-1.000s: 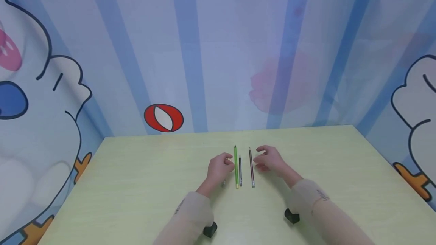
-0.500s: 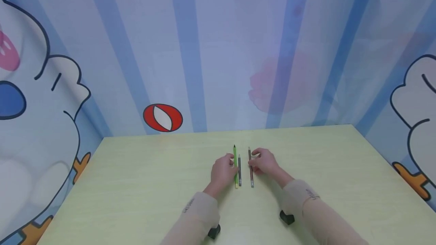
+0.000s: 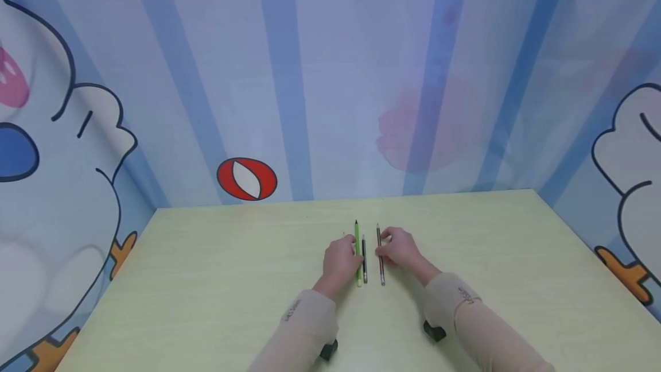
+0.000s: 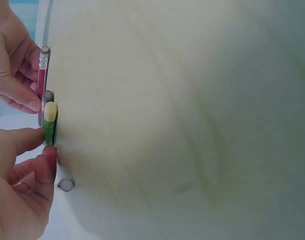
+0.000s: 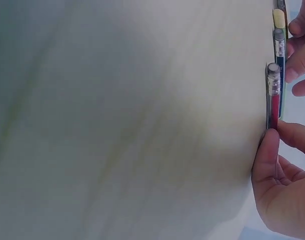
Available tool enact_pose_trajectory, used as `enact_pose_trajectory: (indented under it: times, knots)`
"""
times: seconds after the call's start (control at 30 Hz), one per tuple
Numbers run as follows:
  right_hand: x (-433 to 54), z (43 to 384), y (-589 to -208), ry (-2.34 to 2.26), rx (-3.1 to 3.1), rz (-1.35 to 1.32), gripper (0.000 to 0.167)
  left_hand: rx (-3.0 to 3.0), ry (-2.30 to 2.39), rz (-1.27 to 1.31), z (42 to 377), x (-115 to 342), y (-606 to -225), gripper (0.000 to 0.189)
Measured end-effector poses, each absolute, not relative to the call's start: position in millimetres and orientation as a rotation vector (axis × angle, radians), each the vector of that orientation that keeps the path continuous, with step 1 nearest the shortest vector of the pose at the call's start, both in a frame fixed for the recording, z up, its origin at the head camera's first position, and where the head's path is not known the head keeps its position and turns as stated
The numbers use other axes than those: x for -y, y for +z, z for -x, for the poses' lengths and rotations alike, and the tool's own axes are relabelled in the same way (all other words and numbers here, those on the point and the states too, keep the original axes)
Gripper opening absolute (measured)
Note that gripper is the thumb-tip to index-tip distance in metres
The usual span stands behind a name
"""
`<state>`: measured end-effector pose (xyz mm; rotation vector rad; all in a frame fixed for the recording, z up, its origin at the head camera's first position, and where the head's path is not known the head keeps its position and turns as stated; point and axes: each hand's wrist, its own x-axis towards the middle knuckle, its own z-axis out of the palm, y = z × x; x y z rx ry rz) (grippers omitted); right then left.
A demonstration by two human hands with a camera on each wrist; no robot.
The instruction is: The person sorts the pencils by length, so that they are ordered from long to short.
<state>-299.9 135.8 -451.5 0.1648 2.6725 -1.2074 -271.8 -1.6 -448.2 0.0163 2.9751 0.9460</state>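
My left hand [image 3: 341, 258] pinches a green pencil [image 3: 357, 231] between thumb and fingers; its yellow end [image 4: 51, 111] shows in the left wrist view. With thumb and finger my right hand [image 3: 401, 247] pinches a dark red striped pencil [image 3: 383, 275], whose metal ferrule and eraser [image 5: 273, 75] face the right wrist camera. Between them lies a shorter dark pencil [image 3: 365, 271], close along the green one. A further grey pencil-like end [image 4: 66, 185] pokes out beside the left fingers, the rest mostly hidden under that hand.
The pencils lie roughly parallel on a pale yellow table [image 3: 217, 280]. Behind its far edge stands a blue striped backdrop [image 3: 341, 102] with cartoon figures, continuing along both sides. A black wrist device [image 3: 434, 331] hangs below the right sleeve.
My left hand has moved right onto the green pencil and now pinches it. My right hand has moved left and taken hold of the dark red pencil. The pencils have barely shifted.
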Motion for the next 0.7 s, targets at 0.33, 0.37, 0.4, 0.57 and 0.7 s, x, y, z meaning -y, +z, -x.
enact_pose_trajectory:
  times: [0.33, 0.37, 0.4, 0.57, 0.7]
  knots:
    - [-136.9, 296.1, -451.4, -1.178, -2.710, -0.112, 0.036, -2.992, 0.849, -0.005, 272.5, -2.2, -449.6, 0.021]
    - [-136.9, 295.7, -451.0, -1.175, -2.713, -0.110, 0.036, -2.991, 0.846, -0.002, 272.6, -2.4, -449.6, 0.020]
    - [-136.8, 295.5, -450.9, -1.170, -2.715, -0.111, 0.035, -2.990, 0.847, 0.000, 272.8, -2.5, -449.6, 0.018]
    - [-135.8, 294.9, -450.3, -1.161, -2.721, -0.115, 0.034, -2.976, 0.842, 0.023, 273.5, -3.1, -449.0, 0.016]
    - [-135.3, 295.8, -450.5, -1.132, -2.744, -0.116, 0.034, -2.961, 0.861, 0.038, 273.2, -3.3, -447.6, 0.021]
